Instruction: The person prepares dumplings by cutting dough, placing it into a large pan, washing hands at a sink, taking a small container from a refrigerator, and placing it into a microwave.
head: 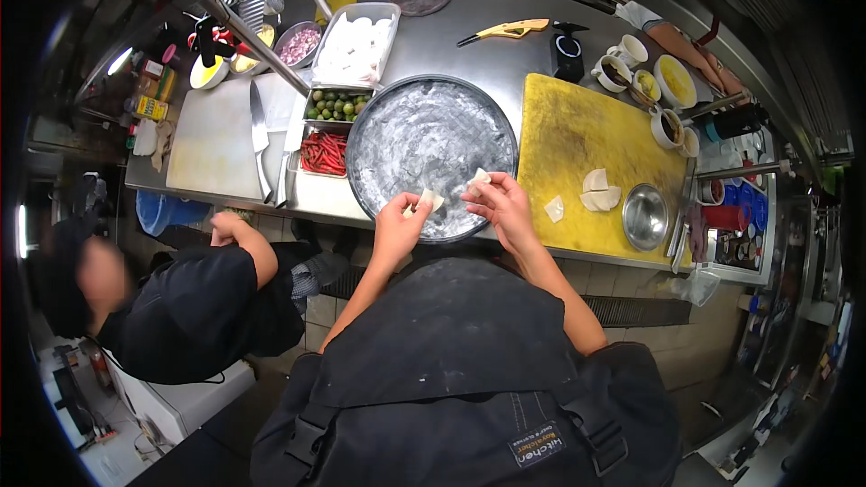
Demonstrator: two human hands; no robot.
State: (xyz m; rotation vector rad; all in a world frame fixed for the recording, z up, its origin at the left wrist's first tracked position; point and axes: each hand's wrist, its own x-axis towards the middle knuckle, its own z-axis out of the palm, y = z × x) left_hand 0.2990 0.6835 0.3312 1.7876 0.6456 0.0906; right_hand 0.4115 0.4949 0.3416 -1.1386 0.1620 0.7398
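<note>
Over the near part of a round, dark, flour-dusted tray (433, 128), my left hand (400, 224) pinches a pale piece of thin dough (430, 200). Another small pale dough piece (480, 178) is between the thumb and fingers of my right hand (504, 210), above the tray's near right side. To the right, a worn yellow cutting board (575, 128) carries a small stack of dough pieces (600, 192) and one separate piece (555, 208). A shiny metal bowl (645, 216) stands at the board's near right corner.
Left of the tray are limes (335, 105), red chillies (323, 153), a tub of white pieces (356, 44) and a knife (258, 125) on a white board (210, 135). A yellow gas lighter (514, 28) lies behind. A co-worker (203, 297) stands left; another person's arm (687, 51) reaches in far right.
</note>
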